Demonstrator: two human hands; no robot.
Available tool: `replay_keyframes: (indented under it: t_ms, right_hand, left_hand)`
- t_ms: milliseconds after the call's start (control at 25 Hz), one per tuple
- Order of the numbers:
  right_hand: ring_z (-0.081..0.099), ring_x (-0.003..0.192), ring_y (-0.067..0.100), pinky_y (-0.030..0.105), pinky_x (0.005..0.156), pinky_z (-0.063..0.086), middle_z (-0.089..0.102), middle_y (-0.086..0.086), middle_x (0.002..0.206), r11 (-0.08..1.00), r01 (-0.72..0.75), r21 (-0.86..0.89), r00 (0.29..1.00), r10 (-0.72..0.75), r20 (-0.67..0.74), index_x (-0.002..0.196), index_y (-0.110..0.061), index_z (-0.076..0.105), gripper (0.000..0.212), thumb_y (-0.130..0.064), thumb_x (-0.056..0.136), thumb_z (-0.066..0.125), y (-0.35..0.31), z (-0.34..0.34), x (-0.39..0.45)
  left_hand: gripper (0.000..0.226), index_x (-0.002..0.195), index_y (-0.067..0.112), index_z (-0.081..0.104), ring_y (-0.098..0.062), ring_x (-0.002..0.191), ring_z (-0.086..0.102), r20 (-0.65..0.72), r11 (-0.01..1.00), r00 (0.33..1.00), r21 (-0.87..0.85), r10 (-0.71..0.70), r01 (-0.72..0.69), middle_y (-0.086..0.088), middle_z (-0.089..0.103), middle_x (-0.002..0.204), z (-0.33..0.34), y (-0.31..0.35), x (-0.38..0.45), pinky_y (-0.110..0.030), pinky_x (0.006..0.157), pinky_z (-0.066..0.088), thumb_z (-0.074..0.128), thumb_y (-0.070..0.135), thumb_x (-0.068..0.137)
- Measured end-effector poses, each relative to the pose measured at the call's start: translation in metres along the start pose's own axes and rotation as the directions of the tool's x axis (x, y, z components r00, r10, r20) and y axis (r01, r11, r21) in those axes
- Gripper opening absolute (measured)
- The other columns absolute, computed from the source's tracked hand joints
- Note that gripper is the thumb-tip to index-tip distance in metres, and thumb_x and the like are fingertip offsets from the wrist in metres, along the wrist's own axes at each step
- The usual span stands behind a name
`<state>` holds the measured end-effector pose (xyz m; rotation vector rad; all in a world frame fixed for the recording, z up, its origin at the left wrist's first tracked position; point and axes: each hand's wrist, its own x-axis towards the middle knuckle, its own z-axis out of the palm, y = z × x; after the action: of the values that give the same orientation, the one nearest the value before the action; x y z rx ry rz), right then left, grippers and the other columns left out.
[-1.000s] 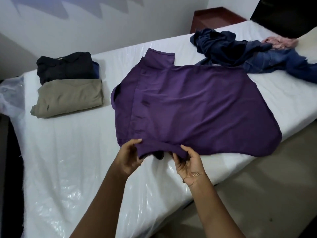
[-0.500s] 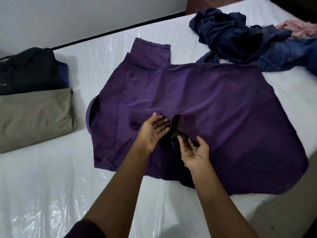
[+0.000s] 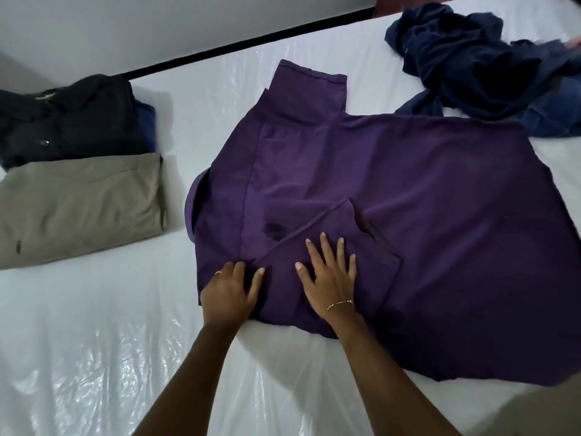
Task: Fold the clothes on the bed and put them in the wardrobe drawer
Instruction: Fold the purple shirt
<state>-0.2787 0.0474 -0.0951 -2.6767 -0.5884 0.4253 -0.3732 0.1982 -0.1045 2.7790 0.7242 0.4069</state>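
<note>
Head view: a big purple shirt (image 3: 408,221) lies spread out in the middle of the white bed (image 3: 94,341). The bed has a shiny plastic cover. One sleeve of the shirt is folded in over its body, near the person. The left hand (image 3: 228,294) lies flat on the near left edge of the shirt, with its fingers straight and a little apart. The right hand (image 3: 330,278) lies flat on the folded sleeve, with its fingers spread wide. It holds nothing and just presses down. The two hands are close beside each other but do not touch.

On the far left of the bed sit the folded tan trousers (image 3: 78,206). Just behind them, touching, is a folded dark shirt (image 3: 69,118). At the far right lies a messy pile of blue clothes (image 3: 478,61), just beside the far edge of the purple shirt.
</note>
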Motion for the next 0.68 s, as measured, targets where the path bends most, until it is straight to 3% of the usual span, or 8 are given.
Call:
replay_keyframes:
  t_ms: [80,200,320,400,520,600,680]
  right_hand:
    - [-0.017,0.143,0.026,0.058,0.11,-0.01,-0.009,-0.006,0.158,0.985,-0.021,-0.173,0.998,0.032,0.059,0.148,-0.039,0.007,0.084,-0.067,0.07,-0.008,0.007,0.001,0.007]
    - [-0.024,0.141,0.027,0.064,0.105,-0.013,-0.02,-0.006,0.156,0.97,-0.084,-0.228,0.987,0.112,0.111,0.147,-0.041,0.0,0.074,-0.075,0.082,0.01,0.014,-0.002,0.013]
    - [-0.025,0.14,0.032,0.069,0.102,-0.012,-0.022,-0.007,0.155,0.957,-0.103,-0.272,0.982,0.141,0.126,0.145,-0.044,-0.004,0.072,-0.074,0.085,0.022,0.014,-0.008,0.017]
    - [-0.022,0.14,0.035,0.07,0.102,-0.008,-0.017,-0.007,0.156,0.953,-0.139,-0.27,0.98,0.171,0.101,0.146,-0.042,-0.002,0.07,-0.071,0.086,0.021,0.019,-0.011,0.021]
    - [0.006,0.142,0.041,0.071,0.103,0.01,0.013,0.001,0.157,0.989,-0.048,-0.14,0.997,0.04,-0.061,0.145,-0.032,0.028,0.063,-0.06,0.089,0.021,0.033,-0.017,0.012]
    - [0.038,0.13,0.044,0.067,0.095,0.032,0.04,0.011,0.146,0.993,0.057,-0.1,0.963,-0.081,-0.256,0.133,-0.022,0.051,0.054,-0.047,0.09,0.031,0.05,-0.024,0.0]
    - [0.054,0.114,0.04,0.057,0.086,0.044,0.053,0.016,0.131,0.993,0.06,-0.097,0.907,-0.095,-0.411,0.122,-0.015,0.059,0.044,-0.037,0.09,0.037,0.073,-0.033,-0.009]
  left_hand:
    - [0.072,0.056,0.009,0.056,-0.029,0.033,0.051,0.03,0.998,1.0,0.058,0.001,-0.003,-0.009,0.056,0.046,-0.007,-0.015,0.004,-0.021,0.035,0.035,0.018,0.055,0.097]
    - [0.077,0.048,0.007,0.054,-0.03,0.026,0.045,0.051,0.994,0.997,0.098,-0.062,0.057,-0.012,0.05,0.037,-0.016,-0.036,0.016,-0.019,0.038,0.028,0.016,0.054,0.097]
    - [0.06,0.075,0.002,0.063,-0.039,0.054,0.061,0.196,0.978,0.966,0.152,-0.171,0.142,-0.021,0.064,0.063,-0.028,-0.037,0.023,-0.029,0.05,0.034,0.034,0.051,0.095]
    - [0.051,0.087,0.002,0.061,-0.039,0.068,0.062,0.201,0.971,0.958,0.168,-0.205,0.173,-0.02,0.065,0.077,-0.032,-0.028,0.026,-0.032,0.055,0.037,0.04,0.048,0.094]
    - [0.043,0.077,0.005,0.058,-0.034,0.067,0.057,0.092,0.987,0.994,0.159,-0.051,0.036,-0.016,0.06,0.077,-0.025,0.007,0.018,-0.036,0.056,0.044,0.044,0.043,0.089]
    - [0.038,0.077,0.008,0.06,-0.032,0.069,0.057,0.075,0.99,0.994,0.111,0.081,-0.089,-0.012,0.06,0.08,-0.017,0.044,0.016,-0.036,0.058,0.046,0.041,0.039,0.086]
    - [0.036,0.075,0.009,0.061,-0.029,0.067,0.056,0.109,0.965,0.959,-0.003,0.26,-0.261,-0.01,0.059,0.077,-0.01,0.084,0.015,-0.035,0.055,0.047,0.042,0.036,0.086]
